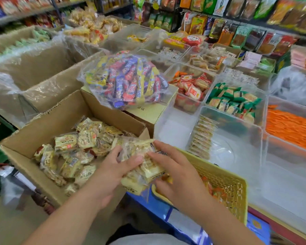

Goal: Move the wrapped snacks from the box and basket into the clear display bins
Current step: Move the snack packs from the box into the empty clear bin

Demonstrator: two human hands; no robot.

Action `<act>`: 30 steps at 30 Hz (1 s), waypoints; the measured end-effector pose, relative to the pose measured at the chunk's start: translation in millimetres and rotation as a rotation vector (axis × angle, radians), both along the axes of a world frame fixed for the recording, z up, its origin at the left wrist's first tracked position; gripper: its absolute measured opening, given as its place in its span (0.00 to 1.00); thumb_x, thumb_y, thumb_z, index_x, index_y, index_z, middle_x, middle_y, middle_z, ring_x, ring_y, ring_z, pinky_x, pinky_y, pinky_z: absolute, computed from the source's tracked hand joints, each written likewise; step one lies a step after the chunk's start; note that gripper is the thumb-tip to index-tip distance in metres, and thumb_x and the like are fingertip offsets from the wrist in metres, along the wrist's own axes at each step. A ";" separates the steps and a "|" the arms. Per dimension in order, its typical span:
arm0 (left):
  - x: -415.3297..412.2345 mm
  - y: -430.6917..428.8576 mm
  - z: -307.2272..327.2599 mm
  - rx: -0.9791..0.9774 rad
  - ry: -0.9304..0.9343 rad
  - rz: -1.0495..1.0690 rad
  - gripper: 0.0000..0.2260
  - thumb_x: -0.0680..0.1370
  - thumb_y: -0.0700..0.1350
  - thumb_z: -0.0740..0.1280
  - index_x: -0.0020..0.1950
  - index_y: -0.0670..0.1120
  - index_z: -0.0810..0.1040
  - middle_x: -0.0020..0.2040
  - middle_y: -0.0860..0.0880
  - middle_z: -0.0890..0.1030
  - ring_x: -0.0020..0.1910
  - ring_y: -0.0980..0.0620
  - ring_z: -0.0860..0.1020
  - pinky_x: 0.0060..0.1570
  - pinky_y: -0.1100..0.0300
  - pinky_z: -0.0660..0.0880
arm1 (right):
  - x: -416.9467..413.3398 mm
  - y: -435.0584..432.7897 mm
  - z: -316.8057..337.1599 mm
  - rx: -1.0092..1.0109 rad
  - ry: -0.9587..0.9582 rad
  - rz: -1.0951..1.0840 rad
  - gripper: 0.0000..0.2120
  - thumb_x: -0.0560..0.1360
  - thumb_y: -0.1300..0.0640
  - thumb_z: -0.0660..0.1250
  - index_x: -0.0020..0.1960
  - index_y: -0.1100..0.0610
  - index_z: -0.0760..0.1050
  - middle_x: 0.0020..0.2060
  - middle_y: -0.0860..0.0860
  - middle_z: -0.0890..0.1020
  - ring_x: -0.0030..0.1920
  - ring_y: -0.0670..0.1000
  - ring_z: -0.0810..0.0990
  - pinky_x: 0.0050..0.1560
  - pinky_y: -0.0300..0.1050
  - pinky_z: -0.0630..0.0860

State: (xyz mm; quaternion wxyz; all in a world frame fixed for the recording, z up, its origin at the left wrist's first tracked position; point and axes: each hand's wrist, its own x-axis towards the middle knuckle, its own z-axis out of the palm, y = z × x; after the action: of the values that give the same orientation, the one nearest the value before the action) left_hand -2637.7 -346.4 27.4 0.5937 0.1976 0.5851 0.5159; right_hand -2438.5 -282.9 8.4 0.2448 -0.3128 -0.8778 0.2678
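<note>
An open cardboard box (pixel 48 121) at lower left holds several pale yellow wrapped snacks (pixel 72 149). Between both hands is a stack of these wrapped snacks (pixel 141 167), held over the box's right edge. My left hand (pixel 111 170) grips the stack from the left and my right hand (pixel 173 172) holds it from the right. Under my right hand stands a yellow plastic basket (pixel 224 184) with orange-wrapped snacks inside. To the right, a clear display bin (pixel 237 145) has a row of the same pale snacks (pixel 202 138) upright along its left wall.
A clear bag of blue, red and yellow snacks (pixel 125 80) lies on a closed carton (pixel 148 110) behind the box. Further clear bins hold red (pixel 193 87), green (pixel 235 101) and orange (pixel 290 126) packets. Plastic-lined cartons (pixel 34 68) stand at left, shelves behind.
</note>
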 end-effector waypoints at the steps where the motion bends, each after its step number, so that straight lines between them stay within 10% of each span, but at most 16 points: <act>1: 15.9 0.5 -1.3 0.007 -0.026 -0.001 0.30 0.62 0.53 0.81 0.61 0.57 0.75 0.55 0.48 0.87 0.48 0.51 0.87 0.36 0.61 0.82 | 16.7 -1.1 -0.1 -0.008 0.002 -0.019 0.33 0.72 0.58 0.77 0.73 0.44 0.71 0.77 0.43 0.65 0.76 0.46 0.66 0.72 0.46 0.70; 6: 85.9 1.7 -17.2 -0.015 -0.105 -0.093 0.53 0.50 0.61 0.88 0.71 0.49 0.74 0.62 0.42 0.85 0.59 0.40 0.84 0.52 0.46 0.81 | 89.7 -9.3 -6.3 -0.156 0.098 -0.131 0.28 0.74 0.58 0.72 0.71 0.41 0.74 0.73 0.36 0.70 0.74 0.40 0.67 0.72 0.31 0.63; 14: 156.8 7.3 -38.3 -0.103 0.008 -0.147 0.26 0.70 0.45 0.79 0.67 0.49 0.77 0.56 0.45 0.87 0.51 0.43 0.87 0.38 0.53 0.84 | 166.5 -3.0 -9.8 -0.769 0.645 -0.591 0.12 0.79 0.39 0.64 0.54 0.43 0.81 0.45 0.53 0.87 0.42 0.57 0.85 0.45 0.64 0.81; 21: 177.1 28.7 -36.7 -0.080 0.037 -0.143 0.39 0.68 0.50 0.81 0.77 0.50 0.69 0.64 0.46 0.84 0.58 0.42 0.85 0.63 0.40 0.78 | 189.5 4.9 -24.1 -0.930 0.605 -0.608 0.08 0.80 0.51 0.69 0.52 0.39 0.72 0.40 0.56 0.85 0.29 0.51 0.78 0.30 0.46 0.75; 25: 184.2 47.2 -33.2 -0.102 0.077 -0.185 0.47 0.63 0.58 0.82 0.79 0.57 0.66 0.72 0.49 0.77 0.69 0.45 0.77 0.72 0.37 0.66 | 184.4 10.1 -33.5 -0.754 0.570 -0.661 0.14 0.79 0.54 0.69 0.54 0.35 0.70 0.49 0.44 0.83 0.36 0.53 0.83 0.35 0.50 0.81; 30: 178.2 80.1 -45.2 -0.106 0.057 -0.243 0.25 0.70 0.53 0.80 0.65 0.56 0.79 0.57 0.49 0.87 0.54 0.44 0.86 0.64 0.34 0.76 | 186.9 17.8 -45.3 -0.599 0.295 -0.484 0.28 0.68 0.36 0.77 0.65 0.33 0.74 0.73 0.30 0.58 0.64 0.45 0.78 0.61 0.46 0.79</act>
State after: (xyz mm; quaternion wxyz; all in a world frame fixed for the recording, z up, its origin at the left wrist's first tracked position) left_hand -2459.5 -266.4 -17.8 0.6447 0.2500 0.6000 0.4025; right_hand -2251.6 -265.1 -36.9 0.3221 -0.5259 -0.6174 0.4884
